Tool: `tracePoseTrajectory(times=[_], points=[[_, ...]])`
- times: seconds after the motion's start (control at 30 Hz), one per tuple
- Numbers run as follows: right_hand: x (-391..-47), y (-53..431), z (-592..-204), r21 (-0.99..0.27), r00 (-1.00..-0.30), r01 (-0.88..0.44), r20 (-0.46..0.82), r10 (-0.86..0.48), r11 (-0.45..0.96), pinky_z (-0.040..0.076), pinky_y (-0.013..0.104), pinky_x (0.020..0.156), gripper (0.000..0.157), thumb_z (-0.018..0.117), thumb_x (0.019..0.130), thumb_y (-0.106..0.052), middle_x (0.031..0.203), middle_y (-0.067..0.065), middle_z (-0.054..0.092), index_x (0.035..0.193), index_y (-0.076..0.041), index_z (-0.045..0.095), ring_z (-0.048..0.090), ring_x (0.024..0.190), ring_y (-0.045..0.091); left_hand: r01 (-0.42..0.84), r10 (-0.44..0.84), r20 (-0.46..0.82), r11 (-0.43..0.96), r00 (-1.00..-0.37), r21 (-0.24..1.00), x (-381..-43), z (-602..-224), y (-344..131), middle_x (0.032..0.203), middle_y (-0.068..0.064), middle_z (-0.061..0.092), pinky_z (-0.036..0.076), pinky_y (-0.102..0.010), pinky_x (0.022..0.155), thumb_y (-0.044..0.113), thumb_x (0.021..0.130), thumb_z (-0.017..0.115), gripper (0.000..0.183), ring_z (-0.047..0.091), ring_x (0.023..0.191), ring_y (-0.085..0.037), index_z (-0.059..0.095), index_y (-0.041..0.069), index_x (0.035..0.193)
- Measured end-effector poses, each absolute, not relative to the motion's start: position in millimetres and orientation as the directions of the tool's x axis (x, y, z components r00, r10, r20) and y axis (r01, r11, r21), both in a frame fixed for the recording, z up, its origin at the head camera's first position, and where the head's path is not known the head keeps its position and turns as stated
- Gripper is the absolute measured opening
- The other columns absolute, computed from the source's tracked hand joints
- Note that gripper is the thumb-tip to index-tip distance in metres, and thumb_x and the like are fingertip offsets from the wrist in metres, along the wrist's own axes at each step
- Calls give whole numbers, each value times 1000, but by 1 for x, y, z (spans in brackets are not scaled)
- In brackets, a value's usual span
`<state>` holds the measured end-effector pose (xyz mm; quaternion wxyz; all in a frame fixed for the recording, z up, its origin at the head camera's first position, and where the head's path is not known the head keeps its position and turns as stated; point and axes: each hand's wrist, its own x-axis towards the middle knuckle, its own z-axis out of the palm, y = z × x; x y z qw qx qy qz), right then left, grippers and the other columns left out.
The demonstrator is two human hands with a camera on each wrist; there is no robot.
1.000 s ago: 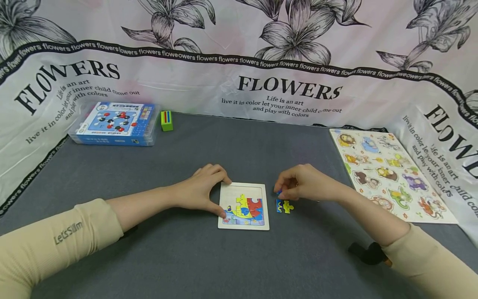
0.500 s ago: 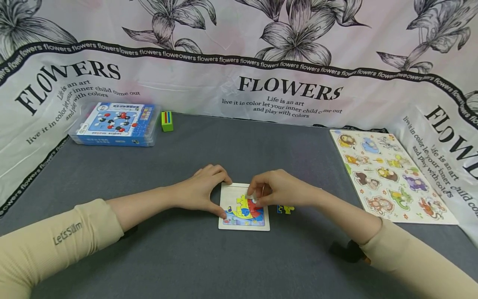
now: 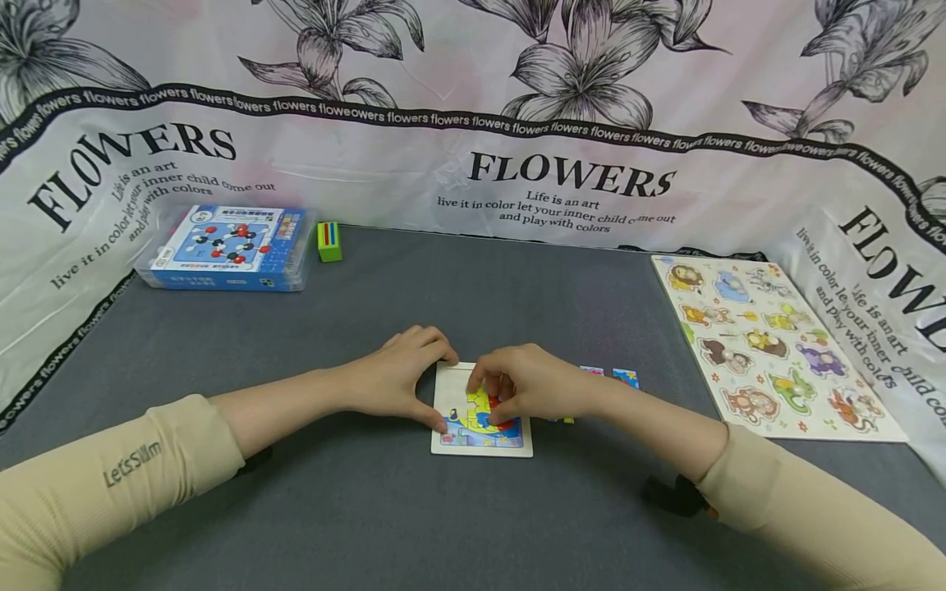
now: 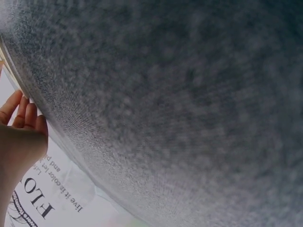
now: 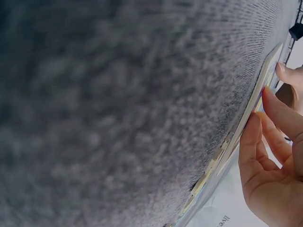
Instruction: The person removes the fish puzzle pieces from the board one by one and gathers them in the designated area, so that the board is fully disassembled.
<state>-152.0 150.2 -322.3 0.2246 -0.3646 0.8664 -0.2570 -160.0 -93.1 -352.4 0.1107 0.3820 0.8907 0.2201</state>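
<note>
A small square puzzle tray (image 3: 482, 450) with a pale wooden rim lies mid-table, its lower part filled with yellow, red and blue pieces. My left hand (image 3: 406, 373) holds the tray by its left side, fingers at the upper left corner and thumb (image 3: 436, 420) on the lower left edge. Above the tray's right half, my right hand (image 3: 528, 382) has thumb and fingers curled down to the puzzle surface, holding a puzzle piece that the fingers mostly hide. In the right wrist view, the fingertips (image 5: 267, 92) of that hand meet the tray edge (image 5: 255, 92).
Loose puzzle pieces (image 3: 625, 377) lie right of the tray, partly behind the right forearm. An animal picture board (image 3: 769, 345) lies at the right. At the back left are a blue-labelled plastic box (image 3: 222, 246) and a green striped block (image 3: 329, 243). A printed curtain (image 3: 569, 213) bounds the back.
My right hand has moved left from the loose pieces beside the tray to over the tray's filled part. My left hand stays at the tray's left side.
</note>
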Motion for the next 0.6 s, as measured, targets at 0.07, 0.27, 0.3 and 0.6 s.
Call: tracePoseTrajectory(times=[0.07, 0.27, 0.3, 0.6], points=[[-152, 150, -323, -607, -633, -517, -204, -747, 604, 52, 21, 67, 32, 82, 80, -15, 87, -2, 65, 109, -16, 67, 59, 69, 4, 636, 732, -28, 611, -681, 471, -160, -352, -92, 127, 0, 52, 41, -42, 99, 55, 71, 83, 74, 46, 115, -17, 56, 14, 127], [-153, 150, -323, -607, -638, -504, -219, -738, 615, 51, 20, 67, 32, 81, 81, -14, 87, -2, 64, 109, -15, 67, 59, 69, 4, 659, 752, -36, 600, -659, 453, -159, -348, -84, 127, -2, 52, 43, -36, 96, 54, 75, 81, 73, 46, 113, -17, 55, 11, 130], [-153, 150, -323, -606, -638, -504, -220, -738, 616, 51, 20, 66, 32, 81, 81, -14, 87, -2, 64, 109, -15, 67, 59, 68, 4, 663, 755, -37, 598, -655, 451, -159, -347, -82, 127, -2, 52, 43, -34, 95, 53, 76, 80, 73, 46, 113, -17, 55, 11, 130], [-153, 149, -323, -583, -644, -522, -208, -736, 622, 50, 21, 69, 33, 83, 79, -16, 87, -3, 62, 108, -18, 67, 58, 72, 5, 675, 750, -4, 599, -662, 431, -154, -349, -64, 121, -1, 53, 38, -26, 82, 55, 76, 79, 66, 44, 102, -15, 58, 14, 123]])
